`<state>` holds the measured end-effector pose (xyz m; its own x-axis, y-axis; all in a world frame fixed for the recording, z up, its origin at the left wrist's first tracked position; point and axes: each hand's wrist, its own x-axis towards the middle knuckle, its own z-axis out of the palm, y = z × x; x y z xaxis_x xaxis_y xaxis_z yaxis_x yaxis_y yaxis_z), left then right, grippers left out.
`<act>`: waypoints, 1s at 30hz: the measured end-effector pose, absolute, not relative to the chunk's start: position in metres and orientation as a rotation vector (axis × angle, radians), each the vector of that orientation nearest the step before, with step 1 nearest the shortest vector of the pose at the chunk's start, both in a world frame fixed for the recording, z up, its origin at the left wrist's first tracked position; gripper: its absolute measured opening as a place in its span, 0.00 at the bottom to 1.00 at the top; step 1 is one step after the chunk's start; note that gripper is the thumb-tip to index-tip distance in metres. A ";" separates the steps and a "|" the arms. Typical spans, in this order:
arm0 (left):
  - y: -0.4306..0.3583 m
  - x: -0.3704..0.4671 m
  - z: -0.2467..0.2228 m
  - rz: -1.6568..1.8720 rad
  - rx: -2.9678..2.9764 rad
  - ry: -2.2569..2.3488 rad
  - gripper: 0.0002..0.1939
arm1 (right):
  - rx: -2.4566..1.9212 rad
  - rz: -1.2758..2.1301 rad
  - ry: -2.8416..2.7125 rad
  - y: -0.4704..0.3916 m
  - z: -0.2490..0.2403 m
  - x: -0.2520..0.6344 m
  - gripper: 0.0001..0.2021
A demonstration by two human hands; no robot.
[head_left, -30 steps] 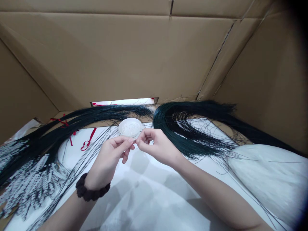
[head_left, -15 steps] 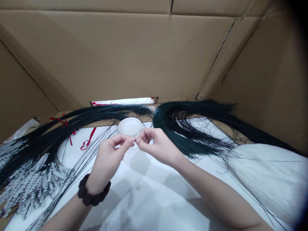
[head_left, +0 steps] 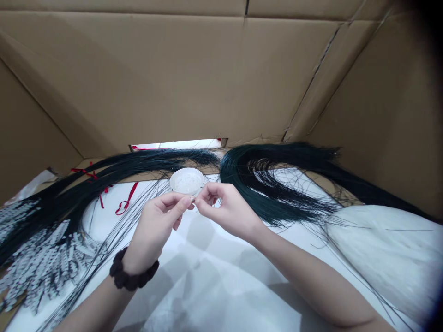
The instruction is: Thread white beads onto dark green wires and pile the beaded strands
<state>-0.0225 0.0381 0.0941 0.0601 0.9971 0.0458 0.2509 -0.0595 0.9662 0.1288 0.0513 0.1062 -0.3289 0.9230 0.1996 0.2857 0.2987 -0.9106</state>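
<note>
My left hand (head_left: 161, 221), with a dark scrunchie (head_left: 133, 275) at its wrist, is closed in a pinch of thumb and forefinger. Opposite it, my right hand (head_left: 224, 207) pinches too, and the fingertips of both hands nearly meet. Between them shows a tiny pale thing, too small to name. Just beyond the fingertips is a white round bowl (head_left: 180, 177) holding small clear or whitish bits. Left of my left hand run loose thin dark strands (head_left: 128, 216). A curved bundle of dark green strands (head_left: 238, 193) lies beyond my right hand.
Cardboard walls (head_left: 166, 78) rise at the back and sides. At left lie dark strands with white beaded-looking ends (head_left: 51, 258) and a red ribbon (head_left: 127, 201). A white plastic-like bag (head_left: 384, 253) sits at right on the white surface (head_left: 207, 286).
Both hands stay together in front of the bowl, with only slight finger movement. The tiny pale thing at the fingertips shows a little more clearly now.
</note>
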 end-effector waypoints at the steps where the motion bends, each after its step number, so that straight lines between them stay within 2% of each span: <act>1: 0.038 -0.022 0.095 1.078 1.489 1.356 0.11 | -1.088 1.032 -1.799 0.051 0.106 0.129 0.04; 8: 0.034 -0.019 0.104 1.117 1.598 1.484 0.08 | -1.064 0.989 -1.839 0.051 0.105 0.129 0.04; 30: 0.036 -0.023 0.107 0.984 1.717 1.462 0.08 | -1.037 0.927 -1.923 0.052 0.102 0.130 0.04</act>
<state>-0.0233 0.0365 0.1074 0.0884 0.9887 0.1214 0.4850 -0.1492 0.8617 0.1301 0.0519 0.1024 -0.3913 0.8799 0.2695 0.3371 0.4095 -0.8477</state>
